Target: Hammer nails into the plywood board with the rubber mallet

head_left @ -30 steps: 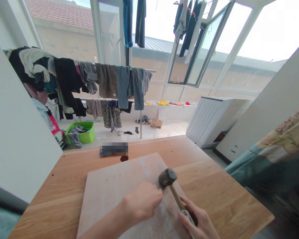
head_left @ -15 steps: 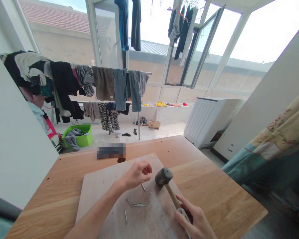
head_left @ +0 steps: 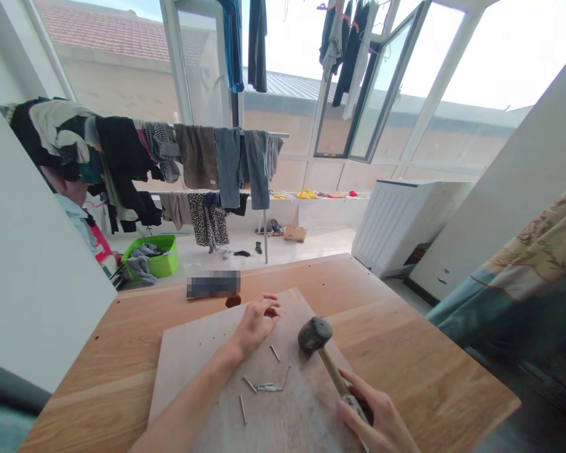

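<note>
My right hand is closed around the wooden handle of a rubber mallet, whose dark head is over the right side of a pale wooden board. Over the far part of this board is my left hand, its fingers loosely curled and apart, with nothing visible in them. One loose nail lies just below that hand. Nearer to me lie a small cluster of nails and another single nail. A thin nail slants up at the cluster's right end.
The board rests on a wooden table. A blurred dark object sits near the table's far edge. Beyond are a drying rack with clothes, a green basket and a white appliance. A curtain hangs at right.
My left hand has moved slightly away and to the left, and its fingers have spread. The slanting nail now shows at more length. My right hand still grips the mallet; the view has shifted slightly.
</note>
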